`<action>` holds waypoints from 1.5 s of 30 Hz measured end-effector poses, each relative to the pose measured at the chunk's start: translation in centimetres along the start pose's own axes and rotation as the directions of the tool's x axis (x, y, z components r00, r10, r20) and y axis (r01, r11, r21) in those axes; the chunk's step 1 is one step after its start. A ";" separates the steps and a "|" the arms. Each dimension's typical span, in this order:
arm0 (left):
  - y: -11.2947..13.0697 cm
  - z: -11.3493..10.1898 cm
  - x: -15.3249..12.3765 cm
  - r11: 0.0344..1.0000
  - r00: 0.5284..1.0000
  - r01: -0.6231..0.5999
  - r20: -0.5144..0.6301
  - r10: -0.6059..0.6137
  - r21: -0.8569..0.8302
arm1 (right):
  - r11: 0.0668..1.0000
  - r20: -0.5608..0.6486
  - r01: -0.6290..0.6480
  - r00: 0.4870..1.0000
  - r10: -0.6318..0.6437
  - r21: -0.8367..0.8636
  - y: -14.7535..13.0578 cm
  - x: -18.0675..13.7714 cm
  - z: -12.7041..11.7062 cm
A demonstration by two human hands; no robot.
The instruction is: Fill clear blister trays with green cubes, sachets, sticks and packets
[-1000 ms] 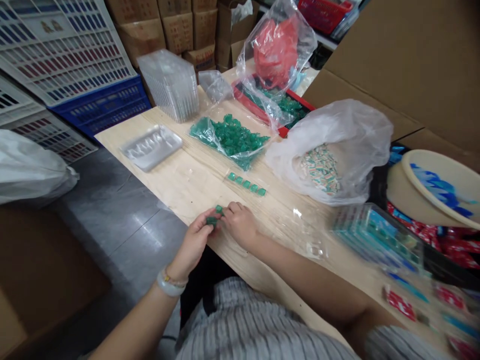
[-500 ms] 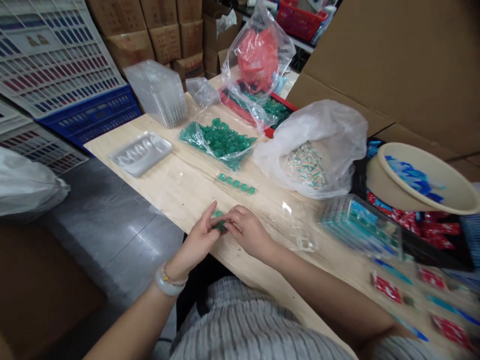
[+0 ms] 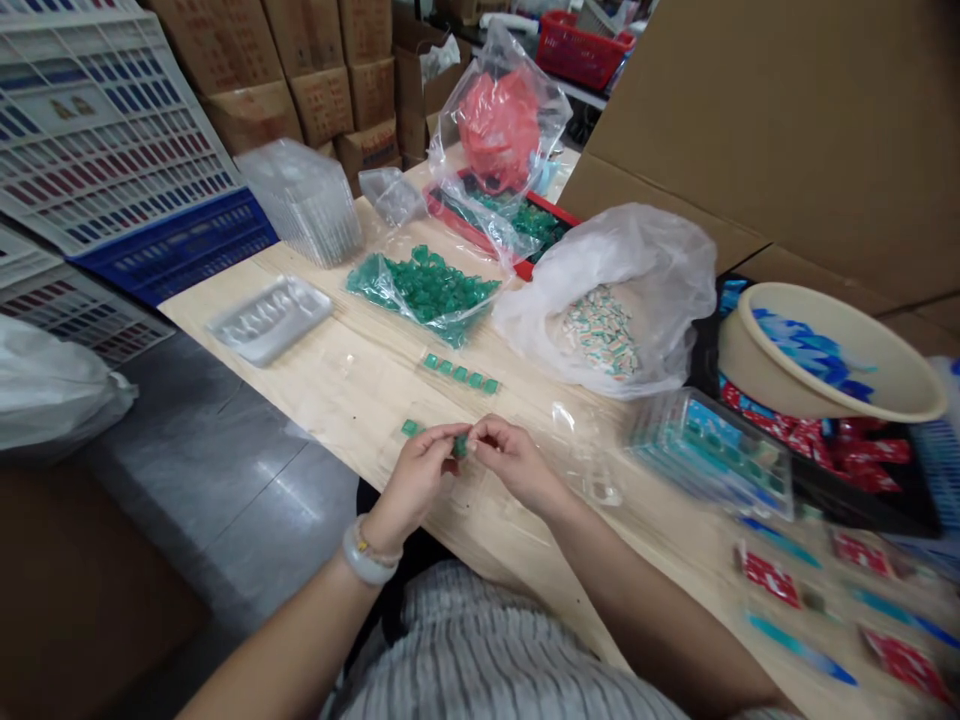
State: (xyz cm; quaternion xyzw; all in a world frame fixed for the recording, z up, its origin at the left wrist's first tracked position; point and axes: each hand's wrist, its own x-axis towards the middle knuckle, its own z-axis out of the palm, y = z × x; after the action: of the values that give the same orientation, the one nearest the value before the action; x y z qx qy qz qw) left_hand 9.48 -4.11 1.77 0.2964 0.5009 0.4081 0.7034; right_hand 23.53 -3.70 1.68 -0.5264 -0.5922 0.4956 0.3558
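Note:
My left hand and my right hand meet over the near edge of the wooden table. Both pinch a small green wrapped candy between their fingertips. One loose green candy lies on the table just left of my left hand. A row of several green candies sits a little farther back. Behind it lies an open clear bag of green candies.
A clear plastic tray and a stack of clear trays stand at the left back. A white bag of mixed candies, a beige basin, filled clear packs, and a red bag are to the right and behind. Cardboard boxes and crates surround the table.
My hands rose slightly off the table and shifted right, both now pinching one green candy. One candy now lies on the table to the left. The camera view shifted a little.

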 end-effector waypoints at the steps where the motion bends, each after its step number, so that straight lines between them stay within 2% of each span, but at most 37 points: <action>1: 0.1 0.3 0.1 1.000 0.999 0.019 0.040 -0.019 -0.017 | 0.999 -0.040 0.010 0.999 -0.012 -0.042 0.1 0.0 0.0; 4: 0.3 0.5 0.1 0.994 0.993 0.077 0.093 -0.070 -0.076 | 0.984 -0.113 0.028 0.992 -0.048 -0.178 0.1 0.0 0.0; 7: 0.1 -0.5 -0.4 0.962 0.964 0.210 0.200 -0.174 -0.176 | 0.975 -0.056 0.055 0.996 -0.068 -0.214 0.0 -0.5 0.0; 8: -0.1 -0.9 -0.6 0.938 0.936 0.286 0.269 -0.228 -0.196 | 0.976 -0.011 0.070 0.997 -0.074 -0.206 -0.1 -0.7 0.0; 11: -1.1 -1.8 -1.8 0.855 0.810 0.495 0.439 -0.388 -0.156 | 0.977 0.149 0.102 0.986 -0.074 -0.186 -0.2 -1.8 -0.1; 12: -1.4 -1.9 -2.2 0.844 0.787 0.521 0.452 -0.420 -0.123 | 0.975 0.188 0.102 0.980 -0.064 -0.198 -0.1 -2.1 -0.1; 13: -1.8 -2.1 -2.5 0.851 0.785 0.518 0.445 -0.431 -0.089 | 0.970 0.215 0.100 0.975 -0.051 -0.221 0.0 -2.2 -0.1; 14: -2.1 -2.2 -2.6 0.874 0.805 0.484 0.418 -0.421 -0.052 | 0.963 0.230 0.100 0.972 -0.041 -0.252 0.1 -2.2 0.0; 16: -2.4 -2.4 -2.5 0.942 0.891 0.330 0.309 -0.332 0.061 | 0.939 0.229 0.109 0.973 -0.033 -0.327 0.5 -1.7 0.3; 18: -2.4 -2.7 -1.7 0.956 0.973 0.114 0.163 -0.162 0.270 | 0.899 0.208 0.119 0.978 -0.032 -0.422 0.8 -0.5 0.8; 19: -2.4 -2.9 -1.1 0.915 0.993 0.011 0.101 -0.056 0.403 | 0.871 0.198 0.116 0.980 -0.022 -0.478 1.0 0.3 1.0; 21: -2.5 -3.2 0.0 0.748 0.989 -0.133 0.040 0.141 0.651 | 0.795 0.187 0.086 0.982 0.035 -0.600 1.1 1.7 1.5; 24: -2.9 -3.5 0.9 0.498 0.956 -0.190 0.043 0.292 0.846 | 0.663 0.166 0.024 0.974 0.151 -0.748 1.0 3.0 2.1; 27: -3.4 -3.4 0.7 0.416 0.930 -0.206 0.046 0.364 0.886 | 0.583 0.131 -0.015 0.970 0.207 -0.813 0.9 3.4 2.4; 30: -3.8 -3.2 0.2 0.329 0.907 -0.258 0.110 0.406 0.908 | 0.559 0.102 -0.036 0.972 0.214 -0.829 1.0 3.4 2.6; 33: -4.0 -2.9 0.3 0.206 0.910 -0.218 0.123 0.397 0.954 | 0.575 0.103 -0.023 0.977 0.186 -0.818 1.5 3.3 2.7; 35: -4.2 -2.7 0.5 0.166 0.910 -0.173 0.094 0.404 0.971 | 0.630 0.118 0.019 0.986 0.115 -0.776 1.8 2.9 2.6; 37: -4.3 -2.7 0.6 0.167 0.909 -0.185 0.104 0.403 0.968 | 0.697 0.176 0.127 0.984 -0.001 -0.705 2.0 2.5 2.5; 39: -4.4 -2.9 0.7 0.231 0.906 -0.241 0.134 0.401 0.943 | 0.715 0.252 0.247 0.962 -0.102 -0.654 2.1 2.1 2.5; 41: -4.6 -3.4 0.6 0.363 0.903 -0.285 0.122 0.411 0.887 | 0.678 0.285 0.297 0.949 -0.134 -0.672 2.2 1.8 2.8; 45: -5.0 -4.4 0.6 0.598 0.887 -0.360 0.064 0.457 0.716 | 0.566 0.240 0.264 0.964 -0.118 -0.781 2.6 1.7 4.0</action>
State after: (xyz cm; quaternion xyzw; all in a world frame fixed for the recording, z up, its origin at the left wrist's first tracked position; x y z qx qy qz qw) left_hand 6.77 -6.02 -4.05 0.6243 0.5805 0.3507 0.3877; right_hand 20.15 -3.03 -2.00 -0.5210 -0.8321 0.1723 0.0812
